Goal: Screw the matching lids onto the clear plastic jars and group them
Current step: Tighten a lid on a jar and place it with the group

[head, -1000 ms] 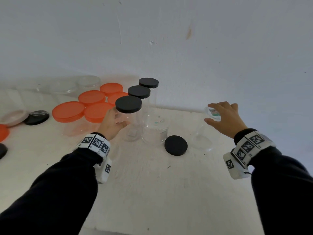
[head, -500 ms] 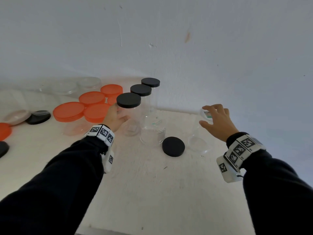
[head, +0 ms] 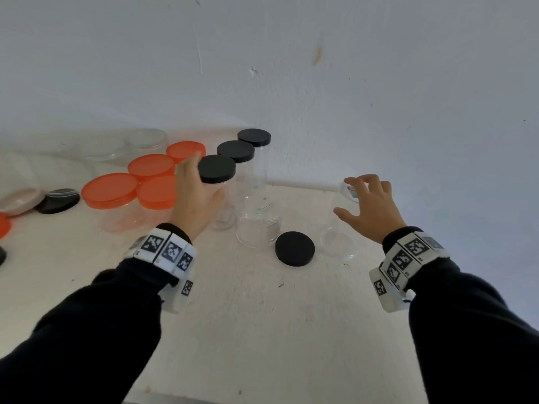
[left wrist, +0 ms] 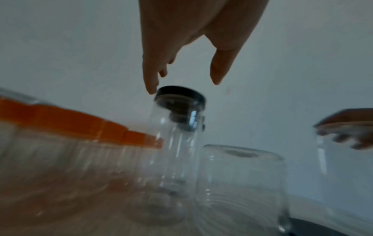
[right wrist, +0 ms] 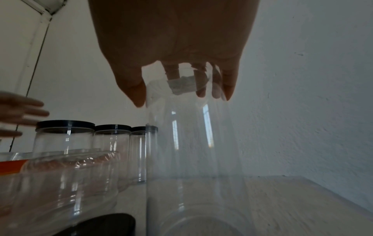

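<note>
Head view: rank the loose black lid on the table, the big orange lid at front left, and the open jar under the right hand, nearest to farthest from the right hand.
1. Open jar, directly beneath the right hand.
2. Loose black lid, flat on the table to its left.
3. Big orange lid, far left, past the left hand.

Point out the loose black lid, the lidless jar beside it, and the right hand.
loose black lid point(head: 295, 248), head view, centre of its top.
lidless jar point(head: 258, 228), head view, clear side wall.
right hand point(head: 372, 208), head view, back of hand.
</note>
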Demonstrator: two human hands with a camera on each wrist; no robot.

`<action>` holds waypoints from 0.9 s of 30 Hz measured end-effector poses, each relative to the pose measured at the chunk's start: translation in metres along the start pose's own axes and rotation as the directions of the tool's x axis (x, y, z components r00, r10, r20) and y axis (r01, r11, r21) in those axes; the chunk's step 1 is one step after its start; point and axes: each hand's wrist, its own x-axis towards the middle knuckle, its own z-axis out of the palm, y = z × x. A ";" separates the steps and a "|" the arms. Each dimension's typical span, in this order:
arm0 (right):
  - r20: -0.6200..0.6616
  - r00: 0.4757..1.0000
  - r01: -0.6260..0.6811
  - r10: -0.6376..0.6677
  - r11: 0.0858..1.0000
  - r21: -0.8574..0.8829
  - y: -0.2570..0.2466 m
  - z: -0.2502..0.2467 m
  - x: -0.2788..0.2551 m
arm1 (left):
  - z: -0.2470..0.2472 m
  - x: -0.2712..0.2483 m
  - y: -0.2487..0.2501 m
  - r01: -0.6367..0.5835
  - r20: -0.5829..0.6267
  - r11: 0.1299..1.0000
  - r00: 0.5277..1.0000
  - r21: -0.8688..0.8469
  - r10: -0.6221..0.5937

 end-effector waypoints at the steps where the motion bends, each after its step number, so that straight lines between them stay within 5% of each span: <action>1: -0.002 1.000 -0.002 0.002 1.000 -0.003 0.000 0.001 0.000 | 0.003 -0.009 0.015 -0.099 0.012 0.995 0.995 -0.007 0.099; 4: -0.010 1.000 -0.007 0.007 1.000 -0.006 0.000 0.002 -0.001 | 0.024 -0.032 0.042 -0.249 0.308 0.968 0.918 -0.042 0.249; 7: -0.016 1.000 -0.015 0.015 1.000 0.003 -0.001 0.002 -0.002 | 0.052 -0.054 0.054 -0.309 0.673 0.951 0.704 0.001 0.228; 9: -0.026 0.999 -0.020 0.020 1.000 0.007 -0.001 0.002 -0.003 | 0.070 -0.062 0.057 -0.373 0.775 0.927 0.596 0.035 0.210; 13: -0.056 0.998 -0.015 0.016 1.000 0.017 0.001 0.002 -0.009 | 0.097 -0.059 0.055 -0.432 0.852 0.900 0.493 0.062 0.178; 17: -0.069 0.998 0.011 -0.011 1.000 0.007 0.007 0.000 -0.015 | 0.115 -0.049 0.051 -0.485 0.899 0.863 0.428 0.142 0.092; 27: -0.012 1.000 0.016 -0.016 0.999 -0.043 0.014 -0.009 -0.036 | 0.129 -0.050 0.038 -0.482 0.894 0.851 0.447 0.208 0.035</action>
